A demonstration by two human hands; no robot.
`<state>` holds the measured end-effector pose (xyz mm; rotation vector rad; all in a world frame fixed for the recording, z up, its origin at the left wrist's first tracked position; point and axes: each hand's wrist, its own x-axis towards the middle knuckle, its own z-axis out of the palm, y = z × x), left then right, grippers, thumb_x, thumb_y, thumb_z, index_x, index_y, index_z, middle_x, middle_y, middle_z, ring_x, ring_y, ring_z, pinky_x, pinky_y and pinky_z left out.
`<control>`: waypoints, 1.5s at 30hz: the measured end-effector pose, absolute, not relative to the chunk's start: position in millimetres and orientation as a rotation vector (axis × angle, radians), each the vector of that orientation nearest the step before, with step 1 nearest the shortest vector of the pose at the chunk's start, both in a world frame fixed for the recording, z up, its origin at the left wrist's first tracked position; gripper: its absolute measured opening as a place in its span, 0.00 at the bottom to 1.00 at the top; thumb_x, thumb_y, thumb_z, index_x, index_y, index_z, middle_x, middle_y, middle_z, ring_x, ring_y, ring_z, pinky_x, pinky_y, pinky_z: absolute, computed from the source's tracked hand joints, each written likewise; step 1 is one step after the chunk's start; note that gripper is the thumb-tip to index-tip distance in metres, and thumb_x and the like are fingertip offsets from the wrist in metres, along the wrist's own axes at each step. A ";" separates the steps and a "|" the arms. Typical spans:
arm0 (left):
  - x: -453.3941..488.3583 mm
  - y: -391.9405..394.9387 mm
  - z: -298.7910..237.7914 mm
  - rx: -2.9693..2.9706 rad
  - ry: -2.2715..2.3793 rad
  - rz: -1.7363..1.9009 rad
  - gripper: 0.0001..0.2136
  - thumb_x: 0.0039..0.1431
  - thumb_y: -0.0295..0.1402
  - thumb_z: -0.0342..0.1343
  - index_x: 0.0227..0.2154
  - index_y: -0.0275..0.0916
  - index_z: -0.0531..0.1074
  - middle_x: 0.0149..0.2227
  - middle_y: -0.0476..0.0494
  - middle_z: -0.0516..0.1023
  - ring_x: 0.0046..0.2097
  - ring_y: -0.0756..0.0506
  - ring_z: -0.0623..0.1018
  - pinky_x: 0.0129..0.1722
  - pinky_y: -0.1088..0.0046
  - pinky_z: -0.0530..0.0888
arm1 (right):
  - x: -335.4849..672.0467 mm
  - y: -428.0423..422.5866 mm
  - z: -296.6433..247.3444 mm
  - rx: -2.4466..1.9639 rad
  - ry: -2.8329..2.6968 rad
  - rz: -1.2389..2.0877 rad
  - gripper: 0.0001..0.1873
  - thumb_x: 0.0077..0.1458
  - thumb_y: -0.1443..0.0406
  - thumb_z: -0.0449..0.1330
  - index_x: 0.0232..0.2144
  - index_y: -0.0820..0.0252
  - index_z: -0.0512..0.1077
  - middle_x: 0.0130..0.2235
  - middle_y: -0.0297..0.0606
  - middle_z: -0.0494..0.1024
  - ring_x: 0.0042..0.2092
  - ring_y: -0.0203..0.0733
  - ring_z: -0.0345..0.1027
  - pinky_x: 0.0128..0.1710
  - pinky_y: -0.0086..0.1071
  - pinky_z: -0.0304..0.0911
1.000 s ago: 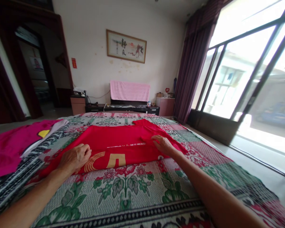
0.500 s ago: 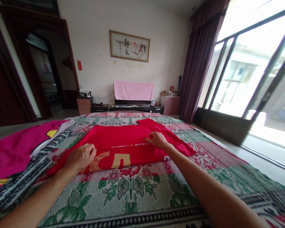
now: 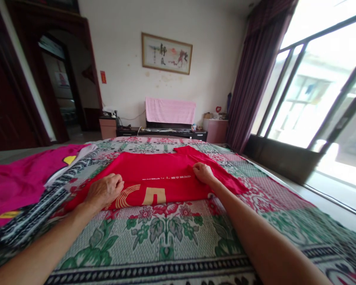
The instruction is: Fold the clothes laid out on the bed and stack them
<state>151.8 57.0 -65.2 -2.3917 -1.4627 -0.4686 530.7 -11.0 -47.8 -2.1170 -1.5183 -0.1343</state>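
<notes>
A red T-shirt [image 3: 163, 170] lies spread sideways on a patterned bedspread [image 3: 169, 245], its near part folded over. Gold lettering and a line of small white characters show on it. My left hand [image 3: 106, 189] rests at the left part of the shirt, fingers curled in and closed on the cloth. Toward the sleeve end, my right hand [image 3: 203, 173] pinches the red fabric with its fingers drawn together. The cloth inside both grips is mostly hidden by the fingers.
To the left lie a magenta garment [image 3: 20, 178] and black-and-white patterned cloth [image 3: 44, 206]. Beyond the bed stands a low cabinet [image 3: 127, 132] with a pink cloth [image 3: 170, 111] draped over a screen. Purple curtains [image 3: 255, 71] and large windows are on the right.
My right hand has closed from a looser curl into a pinch on the shirt. My left hand stays at the same part of the cloth. The camera view has shifted slightly.
</notes>
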 end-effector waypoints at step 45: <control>152.1 56.0 -64.2 -2.387 -1.484 -0.458 0.14 0.60 0.39 0.41 0.30 0.41 0.70 0.31 0.44 0.75 0.33 0.45 0.75 0.29 0.72 0.64 | 528.5 -3.1 -49.9 -1.845 -1.390 -0.045 0.13 0.50 0.68 0.54 0.35 0.57 0.77 0.37 0.33 0.81 0.39 0.37 0.73 0.40 0.26 0.63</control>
